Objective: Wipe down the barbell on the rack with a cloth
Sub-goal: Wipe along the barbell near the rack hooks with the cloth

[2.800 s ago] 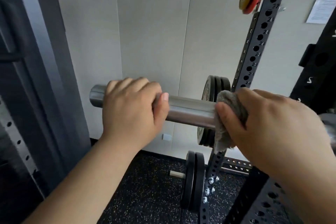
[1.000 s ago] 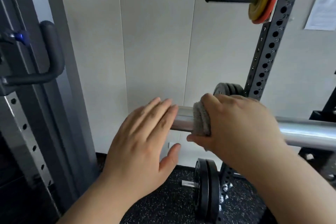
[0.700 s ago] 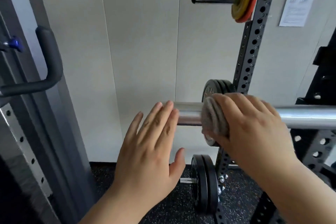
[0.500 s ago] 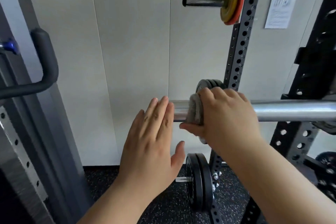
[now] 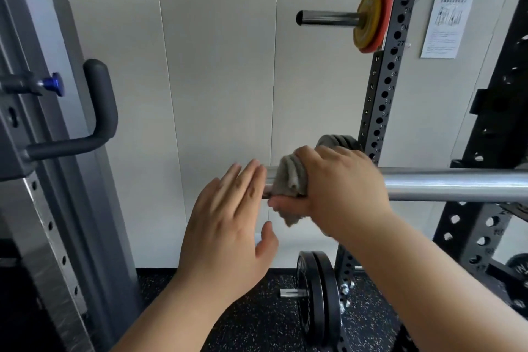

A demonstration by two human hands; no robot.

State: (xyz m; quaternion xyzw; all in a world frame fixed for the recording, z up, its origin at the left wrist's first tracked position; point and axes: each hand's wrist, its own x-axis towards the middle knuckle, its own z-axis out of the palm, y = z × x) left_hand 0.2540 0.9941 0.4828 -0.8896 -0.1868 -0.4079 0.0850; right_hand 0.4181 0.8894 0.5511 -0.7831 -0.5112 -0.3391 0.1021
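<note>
The right hand (image 5: 340, 191) curls round the grey cloth (image 5: 288, 180), wrapped on the barbell (image 5: 457, 184) near its left end as it lies across the rack (image 5: 383, 100), the left hand (image 5: 228, 223) straight-fingered and empty beside the tip — this end looks nearly done; the shaft rightward, I cannot tell.

Bright, soft, even light; no hard shadows on wall (image 5: 223, 66). Barbell (image 5: 457, 183): pale glare streak along length, underside darker, so light seems from above. Left hand (image 5: 228, 226): fingers motion-blurred, edges ghosted. Right hand (image 5: 340, 188) + cloth (image 5: 290, 177) sharper, folds legible. Wide-angle warp: rack upright (image 5: 383, 94) leans, grey column (image 5: 65, 208) at left splays outward. Notice (image 5: 445, 26) txt too soft to read. Floor (image 5: 257, 308) dim; bottom-left corner near black.
</note>
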